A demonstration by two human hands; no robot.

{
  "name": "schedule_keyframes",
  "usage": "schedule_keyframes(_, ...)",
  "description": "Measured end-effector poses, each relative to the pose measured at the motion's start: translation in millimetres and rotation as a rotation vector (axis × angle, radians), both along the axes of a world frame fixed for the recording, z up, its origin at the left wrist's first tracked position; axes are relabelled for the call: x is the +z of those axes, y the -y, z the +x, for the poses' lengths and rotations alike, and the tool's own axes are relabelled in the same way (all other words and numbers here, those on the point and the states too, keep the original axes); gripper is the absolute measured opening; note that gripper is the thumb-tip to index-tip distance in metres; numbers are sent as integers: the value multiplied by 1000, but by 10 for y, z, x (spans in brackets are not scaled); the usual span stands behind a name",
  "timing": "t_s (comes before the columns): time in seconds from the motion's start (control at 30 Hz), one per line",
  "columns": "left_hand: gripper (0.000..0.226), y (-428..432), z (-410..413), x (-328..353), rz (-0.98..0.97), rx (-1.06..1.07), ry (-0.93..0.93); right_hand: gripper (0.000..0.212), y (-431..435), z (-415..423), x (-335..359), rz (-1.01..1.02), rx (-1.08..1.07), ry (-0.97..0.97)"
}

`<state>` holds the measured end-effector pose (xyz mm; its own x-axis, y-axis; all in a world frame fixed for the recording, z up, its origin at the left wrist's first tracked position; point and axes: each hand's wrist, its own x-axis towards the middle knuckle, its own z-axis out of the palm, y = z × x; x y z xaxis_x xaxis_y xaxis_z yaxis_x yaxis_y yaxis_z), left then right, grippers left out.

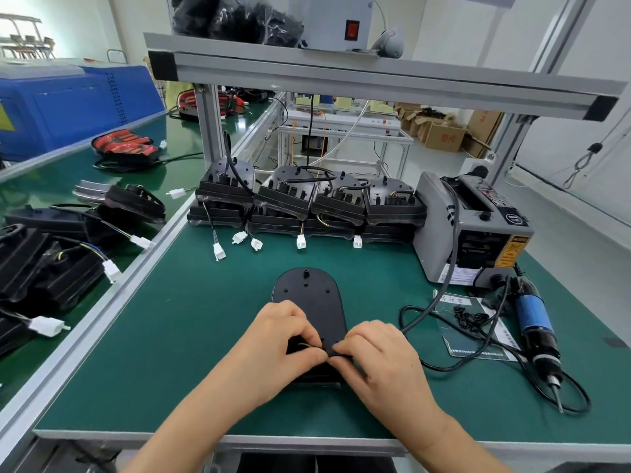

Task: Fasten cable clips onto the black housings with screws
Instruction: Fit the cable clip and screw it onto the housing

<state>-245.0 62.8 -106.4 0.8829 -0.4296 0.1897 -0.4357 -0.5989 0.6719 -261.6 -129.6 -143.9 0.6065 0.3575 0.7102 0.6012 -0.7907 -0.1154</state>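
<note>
A black housing (307, 298) lies flat on the green mat (191, 319) in front of me, rounded end pointing away. My left hand (276, 339) and my right hand (379, 356) meet over its near end. Both pinch a thin black cable with a yellow-green wire (309, 345) and what looks like a small black clip at the fingertips. The near part of the housing is hidden under my hands. An electric screwdriver (537, 336) with a blue body lies on the mat at the right, bit toward me. Small black clips (469, 319) lie on a plastic sheet beside it.
A row of stacked black housings (307, 203) with white connectors stands at the back of the mat. A grey tape dispenser (474, 230) sits at the back right. More housings (51, 261) lie on the conveyor table to the left. The screwdriver's black cord (440, 322) loops across the right side.
</note>
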Motion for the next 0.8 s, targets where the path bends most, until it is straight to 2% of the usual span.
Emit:
schedule_keyframes(0.1, 19, 51, -39, -24, 21, 42, 67, 18, 2, -13, 42, -48, 7, 29)
schedule_keyframes(0.17, 21, 82, -49, -47, -7, 49, 79, 19, -6, -17, 99, -70, 9, -38)
schedule_keyframes(0.23, 24, 97, -53, -75, -36, 54, 90, 21, -9, -17, 177, -71, -2, -200)
schedule_keyframes(0.37, 22, 92, -79, -137, -73, 75, 120, 22, 24, 25, 300, 90, 28, -589)
schedule_keyframes(0.47, 24, 100, -105, -173, -109, 102, 133, 14, 33, 86, 374, 82, 36, -696)
schedule_keyframes(0.57, 20, 90, -111, -188, -145, 140, 113, 12, 14, 100, 415, 76, 15, -721)
schedule_keyframes(0.67, 11, 84, -91, -168, -120, 166, 79, 11, 3, 80, 420, 55, 31, -651)
schedule_keyframes(0.8, 18, 103, -33, -61, -67, 155, -29, 18, -39, 69, 439, 21, 50, -576)
